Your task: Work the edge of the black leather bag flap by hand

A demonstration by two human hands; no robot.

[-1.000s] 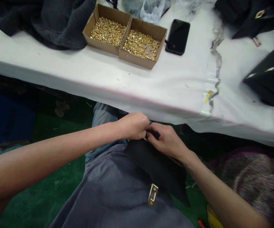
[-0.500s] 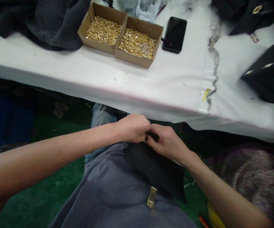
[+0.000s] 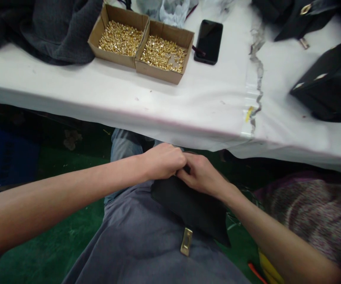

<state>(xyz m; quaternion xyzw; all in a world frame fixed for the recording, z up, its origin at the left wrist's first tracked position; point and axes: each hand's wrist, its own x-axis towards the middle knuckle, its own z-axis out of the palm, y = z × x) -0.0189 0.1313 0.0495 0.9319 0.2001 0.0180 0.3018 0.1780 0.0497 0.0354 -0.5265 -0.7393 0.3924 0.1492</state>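
Note:
A black leather-like bag (image 3: 194, 205) lies on my lap against a grey garment, its flap bearing a gold metal clasp plate (image 3: 186, 241) that hangs toward me. At the bag's far edge, my left hand (image 3: 166, 159) is closed in a fist, pressed against the fingers of the other hand. Its fingertips are turned away, so what they grip is hidden. My right hand (image 3: 201, 173) pinches the dark material of the bag at that edge, thumb toward me. Both hands work below the table's front edge.
On the white-covered table (image 3: 99, 94) stand two cardboard boxes (image 3: 158, 75) of small gold metal pieces. Beside them lies a black phone (image 3: 208, 41). Dark cloth (image 3: 64, 35) is at left; more black bags (image 3: 330, 86) are at right. Patterned fabric (image 3: 309, 209) sits low right.
The view has shifted slightly, so the table items appear further left. The hands stay together at the bag's edge, the right drawn closer against the left.

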